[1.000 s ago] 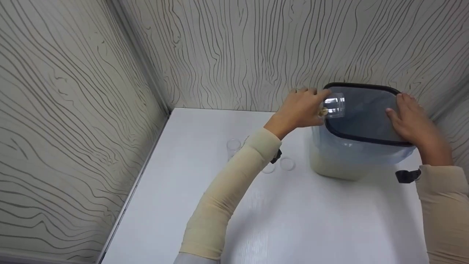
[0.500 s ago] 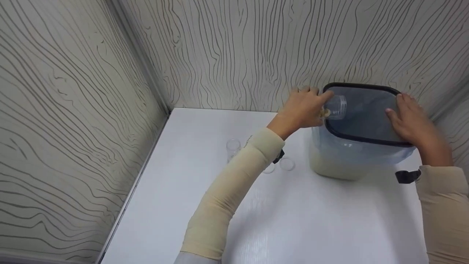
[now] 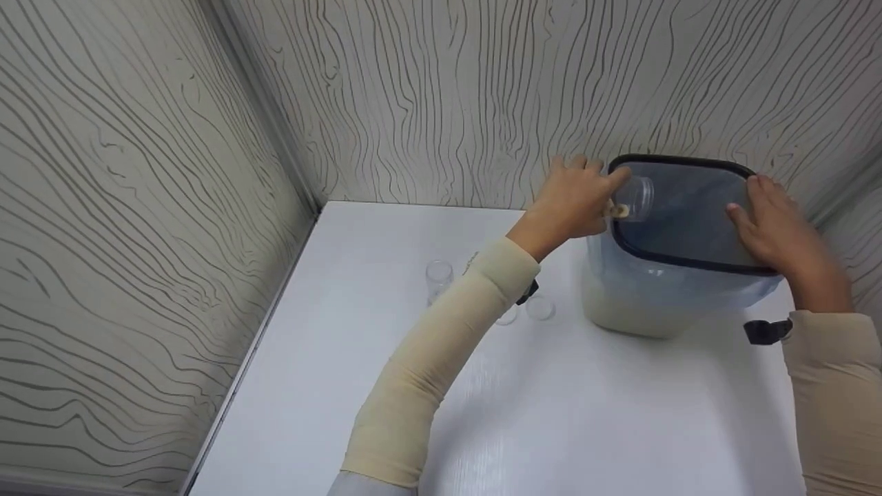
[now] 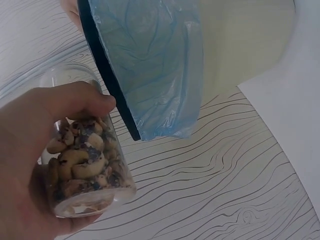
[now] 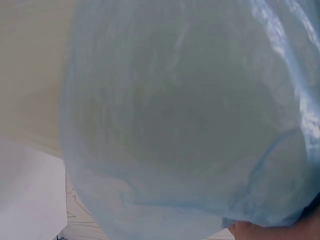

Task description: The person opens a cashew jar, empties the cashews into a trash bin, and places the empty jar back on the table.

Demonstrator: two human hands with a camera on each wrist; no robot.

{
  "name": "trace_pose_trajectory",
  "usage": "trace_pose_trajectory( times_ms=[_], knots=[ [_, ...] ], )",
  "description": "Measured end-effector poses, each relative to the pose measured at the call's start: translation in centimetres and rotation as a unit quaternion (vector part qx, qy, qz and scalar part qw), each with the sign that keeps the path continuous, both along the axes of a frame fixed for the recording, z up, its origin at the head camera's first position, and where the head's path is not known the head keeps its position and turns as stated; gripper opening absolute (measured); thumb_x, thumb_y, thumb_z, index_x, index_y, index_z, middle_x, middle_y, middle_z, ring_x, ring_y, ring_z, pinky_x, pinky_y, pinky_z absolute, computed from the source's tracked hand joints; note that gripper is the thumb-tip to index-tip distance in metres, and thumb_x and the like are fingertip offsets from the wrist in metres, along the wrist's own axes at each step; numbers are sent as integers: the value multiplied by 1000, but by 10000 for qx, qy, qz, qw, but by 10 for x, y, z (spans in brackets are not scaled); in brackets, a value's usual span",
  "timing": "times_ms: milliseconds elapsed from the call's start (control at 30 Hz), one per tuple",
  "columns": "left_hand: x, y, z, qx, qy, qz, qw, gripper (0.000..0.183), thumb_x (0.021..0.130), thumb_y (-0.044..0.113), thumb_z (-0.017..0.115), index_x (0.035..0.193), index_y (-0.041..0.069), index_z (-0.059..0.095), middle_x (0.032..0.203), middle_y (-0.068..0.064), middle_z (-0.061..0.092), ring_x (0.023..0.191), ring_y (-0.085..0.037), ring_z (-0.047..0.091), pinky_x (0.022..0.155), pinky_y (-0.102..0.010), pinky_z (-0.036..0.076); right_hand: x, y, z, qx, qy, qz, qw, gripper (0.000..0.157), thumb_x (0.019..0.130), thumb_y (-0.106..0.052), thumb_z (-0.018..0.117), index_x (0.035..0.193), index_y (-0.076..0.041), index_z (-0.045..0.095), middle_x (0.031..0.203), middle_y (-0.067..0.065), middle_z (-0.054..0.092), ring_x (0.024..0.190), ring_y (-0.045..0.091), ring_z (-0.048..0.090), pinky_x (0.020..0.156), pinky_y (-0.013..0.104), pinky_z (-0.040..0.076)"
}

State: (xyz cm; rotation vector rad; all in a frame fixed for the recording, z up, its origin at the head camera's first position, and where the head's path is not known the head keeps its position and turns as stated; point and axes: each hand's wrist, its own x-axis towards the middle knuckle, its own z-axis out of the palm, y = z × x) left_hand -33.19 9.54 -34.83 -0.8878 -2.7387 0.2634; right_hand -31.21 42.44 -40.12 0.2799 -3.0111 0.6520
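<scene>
In the head view my left hand point(image 3: 572, 200) grips a clear plastic jar point(image 3: 641, 198), tilted sideways over the left rim of a pale trash bin point(image 3: 627, 320). Cashews point(image 4: 85, 162) with dark flecks lie inside the jar, packed toward its base in the left wrist view. The jar's mouth end points over the bin's inside. A blue bag point(image 3: 689, 288) lines the bin, folded out under a black rim point(image 3: 689, 261). My right hand point(image 3: 778, 224) holds the bin's right rim, thumb on the inner side. Blue bag film point(image 5: 175, 125) fills most of the right wrist view.
Another clear jar point(image 3: 439, 273) stands on the white table point(image 3: 331, 310), left of my left forearm. Two clear round lids lie nearby, one lid point(image 3: 541, 308) in full view and the other partly hidden by the sleeve. Patterned walls point(image 3: 441, 103) close off the back and left.
My left hand has shifted slightly right with the jar, whose mouth reaches a little further over the bin. More of the nuts show beside the fingers. My right hand has stayed on the rim.
</scene>
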Motion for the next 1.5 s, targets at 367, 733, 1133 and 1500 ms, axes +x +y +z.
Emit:
trace_pose_trajectory(
  times_ms=[367,733,1133,1500],
  knots=[
    [1,4,1,-69,-50,110,9999,65,103,43,62,162,37,35,156,2,58,144,-23,54,119,-48,44,3,-1,0,-20,44,-35,10000,75,117,-39,20,162,16,-2,167,44,-5,158,60,-7,129,66,-7],
    [2,6,4,-193,40,130,9997,64,104,45,62,162,37,37,155,1,58,144,-23,54,119,-46,45,1,1,-1,-61,60,19,10000,73,117,-35,21,161,18,-1,166,46,-3,157,62,-7,129,67,-7],
    [3,11,5,-425,-5,234,9988,66,106,53,57,165,40,31,160,0,53,149,-24,49,123,-49,39,1,1,-1,-93,25,-5,10000,73,117,-35,21,161,18,-3,166,46,-5,158,61,-9,129,67,-9],
    [4,14,9,-621,-34,284,9977,69,106,47,59,166,40,27,167,-1,46,154,-25,43,127,-52,34,1,-2,0,-89,52,-8,9999,73,117,-36,21,162,17,-2,167,45,-5,158,61,-8,128,67,-9]
  ],
)
